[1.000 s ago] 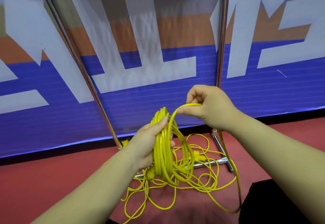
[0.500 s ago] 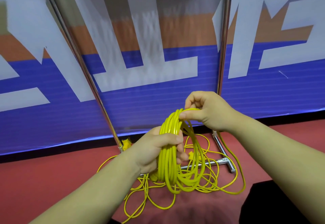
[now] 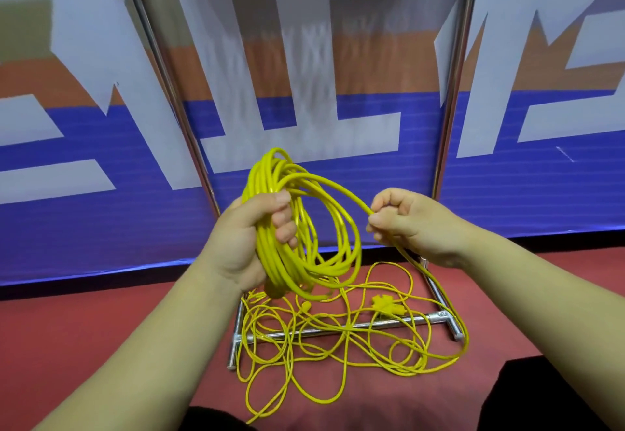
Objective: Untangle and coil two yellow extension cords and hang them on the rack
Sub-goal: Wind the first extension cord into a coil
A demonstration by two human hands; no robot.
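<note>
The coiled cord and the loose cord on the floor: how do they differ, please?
The coiled cord forms tidy loops, the loose cord a tangled sprawl. The coiled cord is held up by the left hand; the loose cord lies over the rack base. Both are yellow.

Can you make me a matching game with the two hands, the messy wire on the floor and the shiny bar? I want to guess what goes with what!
Things:
1. left hand
2. right hand
3. loose cord
4. metal bar

What it does:
A. lies tangled on the red floor
B. pinches one strand leading off the coil
C. lies on the floor under loops of cord
D. grips the thick coil

Pairs: 1-D, 2-B, 3-A, 4-C.
</note>
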